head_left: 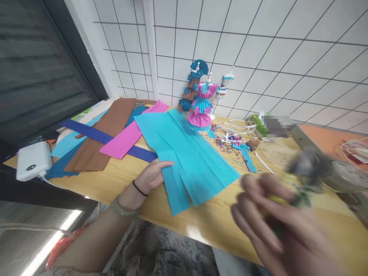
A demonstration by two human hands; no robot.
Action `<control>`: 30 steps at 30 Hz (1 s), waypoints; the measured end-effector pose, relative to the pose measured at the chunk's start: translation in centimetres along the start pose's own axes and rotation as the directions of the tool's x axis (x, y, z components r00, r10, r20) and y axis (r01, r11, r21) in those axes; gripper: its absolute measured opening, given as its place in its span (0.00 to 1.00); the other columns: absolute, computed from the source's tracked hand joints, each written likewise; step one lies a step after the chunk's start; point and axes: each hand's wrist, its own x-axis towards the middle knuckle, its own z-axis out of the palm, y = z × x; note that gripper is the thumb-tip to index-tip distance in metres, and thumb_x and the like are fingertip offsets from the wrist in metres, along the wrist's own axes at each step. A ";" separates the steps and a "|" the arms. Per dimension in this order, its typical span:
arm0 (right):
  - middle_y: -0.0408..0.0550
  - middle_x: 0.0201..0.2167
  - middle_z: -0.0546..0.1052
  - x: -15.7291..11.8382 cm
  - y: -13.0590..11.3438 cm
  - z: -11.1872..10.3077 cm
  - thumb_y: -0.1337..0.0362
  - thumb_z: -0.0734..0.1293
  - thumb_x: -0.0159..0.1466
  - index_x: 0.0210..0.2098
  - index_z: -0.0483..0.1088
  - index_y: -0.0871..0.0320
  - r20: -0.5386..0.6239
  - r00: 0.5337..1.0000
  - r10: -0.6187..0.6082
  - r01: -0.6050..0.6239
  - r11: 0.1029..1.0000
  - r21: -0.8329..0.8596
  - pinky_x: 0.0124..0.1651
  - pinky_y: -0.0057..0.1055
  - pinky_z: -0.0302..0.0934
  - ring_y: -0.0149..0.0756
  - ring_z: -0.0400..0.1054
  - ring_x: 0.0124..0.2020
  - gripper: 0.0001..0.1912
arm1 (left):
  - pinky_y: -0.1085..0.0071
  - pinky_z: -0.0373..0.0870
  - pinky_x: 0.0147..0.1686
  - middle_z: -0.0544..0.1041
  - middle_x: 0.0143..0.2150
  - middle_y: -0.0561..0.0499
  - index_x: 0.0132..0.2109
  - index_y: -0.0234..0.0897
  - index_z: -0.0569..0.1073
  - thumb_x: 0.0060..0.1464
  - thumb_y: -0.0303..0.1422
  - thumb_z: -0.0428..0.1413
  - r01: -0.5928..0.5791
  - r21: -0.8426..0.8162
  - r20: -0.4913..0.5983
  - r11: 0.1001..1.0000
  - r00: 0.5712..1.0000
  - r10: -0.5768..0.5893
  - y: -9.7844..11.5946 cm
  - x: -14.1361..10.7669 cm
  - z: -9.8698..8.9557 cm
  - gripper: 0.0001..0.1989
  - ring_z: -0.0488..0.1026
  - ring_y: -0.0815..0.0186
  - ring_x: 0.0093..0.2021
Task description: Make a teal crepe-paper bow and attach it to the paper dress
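A sheet of turquoise crepe paper [198,165] with folds lies across the wooden table, with a slit running up from its near edge. My left hand [153,174] grips its left edge, thumb on top and the other fingers partly hidden. At the right, my right hand [276,218] is smeared by motion and raised near the camera, apart from the paper. Its fingers are curled round what look like scissors [303,195] with green and yellow handles; their grey metal part is blurred.
Brown crepe paper [100,134], a pink strip [126,140] and a dark blue strip [89,131] overlap at left, near a white power bank [33,161]. Ruffled paper figures [199,103] stand by the tiled wall. Paper scraps [227,140] lie right of them, before a sewing machine [347,174].
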 end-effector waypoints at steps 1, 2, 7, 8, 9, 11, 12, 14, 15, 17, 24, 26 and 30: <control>0.44 0.33 0.71 2.2 -0.7 1.9 0.69 0.60 0.62 0.34 0.65 0.53 -0.023 0.996 0.083 -0.083 0.997 0.010 0.22 0.23 0.55 0.20 0.57 0.16 0.04 | 0.56 0.68 0.47 0.76 0.45 0.41 0.47 0.30 0.71 0.46 0.22 0.56 -0.026 0.038 0.030 0.999 0.999 0.025 -0.1 -0.1 0.0 0.17 0.74 0.55 0.42; 0.42 0.30 0.69 4.1 -0.9 3.5 0.70 0.62 0.60 0.32 0.63 0.55 -0.026 0.987 0.156 -0.156 0.988 -0.003 0.19 0.21 0.49 0.17 0.51 0.14 0.03 | 0.56 0.68 0.46 0.76 0.46 0.41 0.47 0.30 0.71 0.45 0.22 0.57 -0.046 0.075 0.053 0.996 0.998 0.042 -0.2 -0.2 -0.1 0.18 0.74 0.55 0.43; 0.36 0.15 0.60 7.3 1.4 5.7 0.55 0.58 0.63 0.29 0.62 0.60 0.063 0.883 0.465 -0.441 0.869 -0.224 0.15 0.21 0.39 0.18 0.44 0.11 0.14 | 0.58 0.69 0.44 0.75 0.46 0.40 0.49 0.30 0.69 0.43 0.25 0.60 -0.092 0.216 0.056 0.972 0.995 0.082 -0.3 -0.7 0.3 0.23 0.73 0.55 0.43; 0.35 0.14 0.59 7.2 1.9 5.4 0.52 0.56 0.63 0.30 0.62 0.59 0.040 0.866 0.498 -0.477 0.848 -0.230 0.14 0.21 0.38 0.18 0.43 0.10 0.16 | 0.59 0.69 0.44 0.75 0.46 0.39 0.50 0.30 0.68 0.43 0.25 0.61 -0.088 0.230 0.051 0.969 0.996 0.079 -0.3 -0.8 0.3 0.24 0.73 0.55 0.44; 0.35 0.14 0.58 7.1 2.3 5.1 0.51 0.54 0.64 0.30 0.61 0.59 0.016 0.846 0.532 -0.516 0.827 -0.225 0.14 0.21 0.38 0.19 0.43 0.10 0.18 | 0.59 0.68 0.45 0.75 0.47 0.39 0.51 0.30 0.68 0.42 0.24 0.61 -0.086 0.237 0.052 0.968 0.996 0.075 -0.3 -0.8 0.4 0.26 0.73 0.55 0.44; 0.34 0.13 0.56 7.0 2.5 4.6 0.50 0.52 0.64 0.30 0.61 0.59 -0.005 0.787 0.616 -0.605 0.771 -0.201 0.13 0.20 0.38 0.19 0.42 0.09 0.19 | 0.59 0.67 0.46 0.74 0.48 0.39 0.52 0.30 0.66 0.41 0.24 0.61 -0.085 0.238 0.075 0.967 0.995 0.069 -0.3 -0.8 0.4 0.28 0.73 0.55 0.45; 0.34 0.13 0.56 7.0 2.5 4.5 0.51 0.52 0.65 0.29 0.61 0.59 -0.008 0.755 0.656 -0.646 0.741 -0.183 0.13 0.20 0.38 0.19 0.42 0.09 0.19 | 0.58 0.67 0.47 0.74 0.48 0.40 0.53 0.30 0.66 0.40 0.23 0.62 -0.089 0.238 0.086 0.967 0.994 0.070 -0.3 -0.7 0.3 0.30 0.72 0.55 0.46; 0.35 0.13 0.56 7.2 2.4 4.4 0.54 0.51 0.65 0.29 0.62 0.60 -0.009 0.711 0.703 -0.697 0.702 -0.146 0.14 0.21 0.40 0.19 0.44 0.09 0.19 | 0.58 0.66 0.48 0.73 0.50 0.40 0.54 0.32 0.65 0.38 0.24 0.63 -0.106 0.240 0.096 0.965 0.992 0.086 -0.4 -0.6 0.1 0.32 0.72 0.55 0.47; 0.35 0.13 0.57 7.2 2.4 4.4 0.56 0.50 0.66 0.29 0.63 0.61 -0.010 0.703 0.711 -0.706 0.696 -0.133 0.14 0.21 0.41 0.20 0.44 0.09 0.19 | 0.58 0.66 0.48 0.73 0.50 0.41 0.54 0.33 0.65 0.38 0.24 0.63 -0.117 0.245 0.092 0.962 0.991 0.097 -0.5 -0.6 0.0 0.33 0.71 0.55 0.47; 0.36 0.12 0.57 7.3 2.6 4.4 0.58 0.49 0.66 0.29 0.64 0.62 -0.012 0.706 0.708 -0.704 0.701 -0.115 0.15 0.22 0.43 0.20 0.45 0.09 0.19 | 0.58 0.65 0.49 0.72 0.51 0.41 0.54 0.33 0.66 0.36 0.24 0.64 -0.136 0.261 0.082 0.956 0.990 0.118 -0.6 -0.5 -0.2 0.34 0.71 0.54 0.48; 0.38 0.15 0.60 7.6 3.5 4.3 0.59 0.51 0.65 0.34 0.66 0.65 -0.048 0.724 0.688 -0.689 0.724 -0.033 0.15 0.22 0.38 0.20 0.46 0.10 0.18 | 0.59 0.64 0.48 0.76 0.45 0.43 0.49 0.31 0.69 0.37 0.26 0.64 -0.126 0.283 0.056 0.951 0.992 0.115 -0.4 -0.6 0.1 0.28 0.72 0.55 0.46; 0.38 0.15 0.59 7.7 3.5 4.4 0.59 0.53 0.64 0.34 0.66 0.65 -0.060 0.766 0.640 -0.642 0.765 -0.043 0.15 0.23 0.39 0.21 0.47 0.11 0.17 | 0.59 0.65 0.47 0.76 0.44 0.42 0.49 0.31 0.69 0.37 0.26 0.63 -0.113 0.272 0.052 0.956 0.993 0.103 -0.4 -0.6 0.3 0.27 0.72 0.55 0.45; 0.39 0.17 0.63 7.9 3.3 4.5 0.56 0.56 0.62 0.35 0.66 0.64 -0.034 0.800 0.599 -0.598 0.794 -0.105 0.15 0.22 0.41 0.21 0.51 0.11 0.17 | 0.58 0.65 0.47 0.75 0.47 0.41 0.50 0.31 0.67 0.39 0.25 0.62 -0.117 0.266 0.074 0.957 0.992 0.101 -0.3 -0.7 0.4 0.28 0.72 0.56 0.45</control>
